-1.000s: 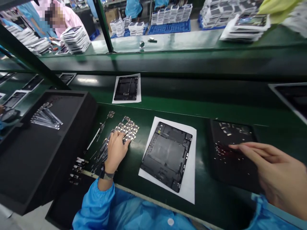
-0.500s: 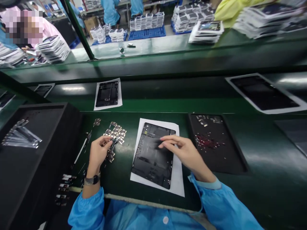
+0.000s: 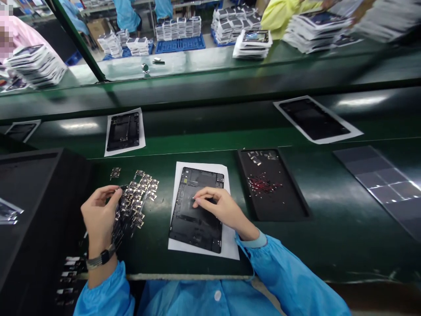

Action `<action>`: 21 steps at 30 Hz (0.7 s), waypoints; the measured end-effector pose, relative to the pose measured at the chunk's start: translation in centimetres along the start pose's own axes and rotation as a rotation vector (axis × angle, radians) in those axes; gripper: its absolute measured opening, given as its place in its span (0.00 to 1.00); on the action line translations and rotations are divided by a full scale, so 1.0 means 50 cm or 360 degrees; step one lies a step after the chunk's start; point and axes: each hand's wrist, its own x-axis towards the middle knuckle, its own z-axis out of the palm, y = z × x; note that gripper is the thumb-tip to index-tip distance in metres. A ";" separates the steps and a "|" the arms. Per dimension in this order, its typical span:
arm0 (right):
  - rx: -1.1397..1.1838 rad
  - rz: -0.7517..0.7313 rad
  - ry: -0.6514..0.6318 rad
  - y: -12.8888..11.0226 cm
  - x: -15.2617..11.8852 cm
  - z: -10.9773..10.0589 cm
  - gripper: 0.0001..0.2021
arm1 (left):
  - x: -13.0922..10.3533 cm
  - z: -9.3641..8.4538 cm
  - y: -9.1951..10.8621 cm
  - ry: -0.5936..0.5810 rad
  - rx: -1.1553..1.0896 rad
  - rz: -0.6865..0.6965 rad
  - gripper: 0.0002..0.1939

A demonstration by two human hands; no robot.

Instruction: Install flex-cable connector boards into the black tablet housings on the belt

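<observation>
The widest thing I see from here is the green workbench (image 3: pixel 158 256), and at its left side stands a big black box (image 3: pixel 42 219). Near the middle of the bench lies a white sheet (image 3: pixel 230 248), and on it, a little turned, rests the black tablet shell (image 3: pixel 197 228), its inside facing up. To the right of the sheet, apart from it, I find a shallow black tray (image 3: pixel 279 206).

The left hand (image 3: pixel 100 215) is above the bench, between the box and a heap of small circuit boards (image 3: pixel 140 188). Its thumb and forefinger are closed together on a thin dark piece (image 3: pixel 124 187), which is too small for me to name. The right hand (image 3: pixel 222 208) is over the shell, with thumb and forefinger brought almost tip to tip and the other fingers bent. I cannot tell if these tips hold some tiny part, nor if they touch the shell.

Inside the tray lie scattered small parts with red wires (image 3: pixel 263 184). Beyond the left hand, one lone board (image 3: pixel 115 173) lies apart from the heap.
</observation>
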 end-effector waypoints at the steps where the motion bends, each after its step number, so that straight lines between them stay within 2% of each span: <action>1: -0.0001 0.0004 0.0002 0.000 -0.001 0.002 0.06 | -0.002 -0.001 0.012 0.0048 -0.0006 0.0015 0.11; 3: -0.0003 0.0017 -0.0010 0.001 -0.002 0.005 0.05 | -0.011 -0.008 0.049 0.0129 0.0016 0.0047 0.10; 7: 0.0022 0.0051 -0.0073 0.002 -0.004 0.009 0.08 | -0.045 -0.033 0.157 0.0296 0.0189 0.0088 0.11; 9: 0.0053 0.0082 -0.0110 0.003 -0.005 0.010 0.09 | -0.062 -0.043 0.199 0.0243 0.0200 0.0043 0.12; 10: 0.0068 0.0098 -0.0130 0.003 -0.006 0.011 0.09 | -0.069 -0.043 0.211 0.0120 0.0175 -0.0002 0.12; 12: 0.0088 0.0118 -0.0159 0.004 -0.007 0.013 0.10 | -0.077 -0.027 0.213 -0.0336 0.0102 -0.0122 0.12; 14: 0.0084 0.0124 -0.0170 0.004 -0.008 0.014 0.09 | -0.080 0.010 0.192 -0.0834 0.0023 -0.0243 0.10; 16: 0.0067 0.0123 -0.0173 0.004 -0.010 0.015 0.07 | -0.081 0.058 0.160 -0.1172 -0.0087 -0.0370 0.09; 18: 0.0047 0.0111 -0.0176 0.003 -0.012 0.014 0.06 | -0.084 0.103 0.129 -0.1320 -0.0219 -0.0492 0.08; 21: 0.0025 0.0076 -0.0164 0.002 -0.014 0.011 0.06 | -0.091 0.145 0.097 -0.1385 -0.0345 -0.0625 0.09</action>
